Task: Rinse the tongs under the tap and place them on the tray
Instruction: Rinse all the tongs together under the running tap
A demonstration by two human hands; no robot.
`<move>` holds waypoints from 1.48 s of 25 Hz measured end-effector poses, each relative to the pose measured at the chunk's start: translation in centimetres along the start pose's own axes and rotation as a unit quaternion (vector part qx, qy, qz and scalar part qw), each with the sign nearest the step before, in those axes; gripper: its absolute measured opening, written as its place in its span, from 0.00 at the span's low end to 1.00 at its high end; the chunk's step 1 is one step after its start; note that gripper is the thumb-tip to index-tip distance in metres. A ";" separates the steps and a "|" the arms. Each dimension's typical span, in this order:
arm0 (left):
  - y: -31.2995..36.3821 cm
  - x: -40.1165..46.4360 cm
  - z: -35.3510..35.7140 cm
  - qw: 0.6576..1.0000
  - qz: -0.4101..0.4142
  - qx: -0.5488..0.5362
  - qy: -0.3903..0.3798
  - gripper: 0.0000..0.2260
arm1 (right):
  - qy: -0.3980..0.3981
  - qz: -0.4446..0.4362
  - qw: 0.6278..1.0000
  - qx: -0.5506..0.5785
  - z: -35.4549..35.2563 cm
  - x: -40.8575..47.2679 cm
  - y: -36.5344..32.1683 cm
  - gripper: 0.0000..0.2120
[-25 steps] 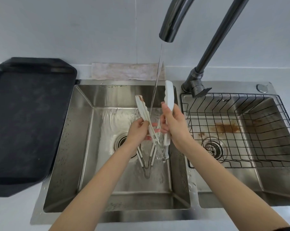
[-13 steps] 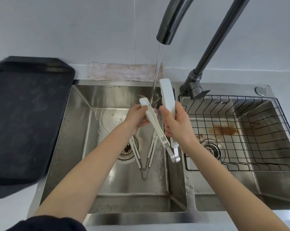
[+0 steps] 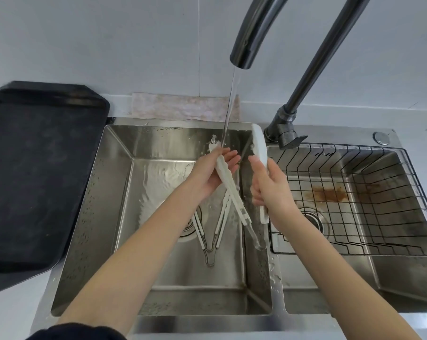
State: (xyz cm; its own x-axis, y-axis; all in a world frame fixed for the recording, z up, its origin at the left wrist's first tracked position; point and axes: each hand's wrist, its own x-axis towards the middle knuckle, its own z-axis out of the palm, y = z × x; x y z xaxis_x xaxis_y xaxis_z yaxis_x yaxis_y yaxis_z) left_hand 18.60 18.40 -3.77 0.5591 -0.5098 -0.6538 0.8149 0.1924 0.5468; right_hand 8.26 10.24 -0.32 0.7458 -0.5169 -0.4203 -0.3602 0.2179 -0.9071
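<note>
Centrally, in the head view, a pair of white tongs (image 3: 232,185) is held above the left basin of a steel double sink (image 3: 114,182), its two arms spread apart with the tips pointing up. The left hand (image 3: 208,174) cups one arm of the tongs with relaxed, nearly straight fingers, the palm turned up under the running stream of water (image 3: 229,111) that falls from the dark tap (image 3: 246,42). The right hand (image 3: 269,190) grips the other arm, fingers curled round it, so that its broad white tip (image 3: 259,146) stands up beside the stream. A second pair of tongs (image 3: 208,231) lies on the floor of the left basin, near the drain. A black wire rack (image 3: 369,197) sits in the right basin, whose floor bears a brown stain (image 3: 330,195). The black tray (image 3: 36,177) rests on the counter just left of the sink, well apart from the held tongs. A pale cloth (image 3: 183,107) lies against the wall behind the sink.
</note>
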 end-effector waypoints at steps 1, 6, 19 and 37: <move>0.1 -0.1 -0.2 0.998 -0.017 -0.046 -0.029 0.07 | 0.013 0.035 0.998 0.045 -0.1 0.3 0.3 0.10; 0.0 -0.3 -1.9 0.988 -0.024 -0.129 -0.079 0.05 | -0.004 0.166 0.965 0.205 -0.5 1.9 1.7 0.13; 0.5 -0.9 0.2 0.998 0.020 -0.027 -0.051 0.10 | -0.028 0.283 0.938 0.196 1.0 2.2 5.3 0.22; 0.5 -0.2 -1.1 0.997 0.079 0.010 0.021 0.13 | 0.108 0.053 0.991 0.065 1.2 1.2 2.6 0.09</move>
State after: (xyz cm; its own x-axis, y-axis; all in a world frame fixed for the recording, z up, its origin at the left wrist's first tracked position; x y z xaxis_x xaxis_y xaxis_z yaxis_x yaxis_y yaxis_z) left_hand 19.07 19.55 -3.96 0.6861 -0.4397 -0.5797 0.7135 0.2507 0.6543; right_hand 8.88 11.18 -3.18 0.5648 -0.6473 -0.5118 -0.3442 0.3789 -0.8590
